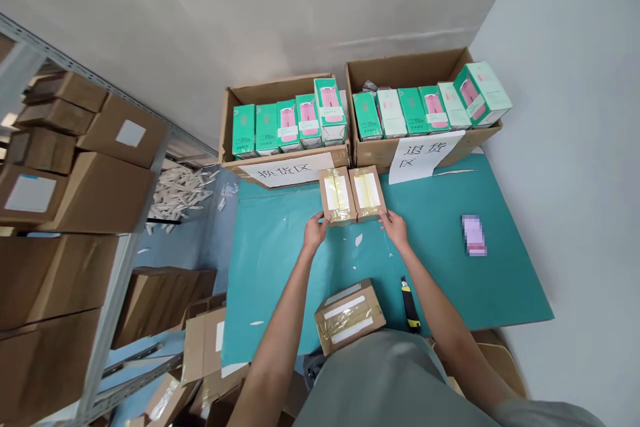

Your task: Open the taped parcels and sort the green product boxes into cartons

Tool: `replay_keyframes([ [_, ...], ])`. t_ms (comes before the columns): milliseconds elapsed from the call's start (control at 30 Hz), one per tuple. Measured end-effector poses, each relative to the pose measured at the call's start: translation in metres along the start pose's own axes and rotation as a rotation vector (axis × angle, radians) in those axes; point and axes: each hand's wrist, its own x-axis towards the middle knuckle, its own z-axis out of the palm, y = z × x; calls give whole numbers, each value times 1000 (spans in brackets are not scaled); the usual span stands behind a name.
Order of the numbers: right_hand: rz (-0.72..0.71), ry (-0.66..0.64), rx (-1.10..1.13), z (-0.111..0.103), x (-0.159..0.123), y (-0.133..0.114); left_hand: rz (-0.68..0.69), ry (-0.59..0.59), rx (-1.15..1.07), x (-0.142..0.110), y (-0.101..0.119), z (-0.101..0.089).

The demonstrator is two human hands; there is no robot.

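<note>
Two small taped cardboard boxes stand side by side on the green tabletop, up against the larger cartons. My left hand [315,230] grips the near left corner of the left cardboard box [330,181], thumb and fingertips on its edge. At the near right corner of the right cardboard box [374,177], my right hand [395,227] holds on in the same way. Both boxes carry white labels under clear yellowish tape. Closer to my body lies another taped cardboard box [345,320], tilted at the table's near edge. A black and yellow box cutter [410,307] lies to its right.
Behind are a left carton [285,170] and a right carton [373,150], holding several green and white product boxes, with handwritten paper signs in front. A blurred pink phone-like item [473,235] lies at right. Shelving [113,293] with cardboard boxes stands left; a wall [575,147] borders the right.
</note>
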Motion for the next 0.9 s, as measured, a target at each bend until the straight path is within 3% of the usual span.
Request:
replay_keyframes([
  [133,44,11,-228,-16,-30,15,-15,99,8,-61,-18,12],
  [367,82,-3,-568,-48,-138,109,-59,165,-17,-200,-113,23],
  [500,114,-41,-690,-50,-184,147,-149,187,-116,-257,-146,36],
  [667,54,-122,-758,-45,-196,159,-153,131,-259,-292,-150,60],
  [800,-15,-100,-703,-51,-188,155,-89,104,-304,-300,-144,76],
  [900,-69,-107,-537,-64,-177,145,-54,103,-311,-299,-139,84],
])
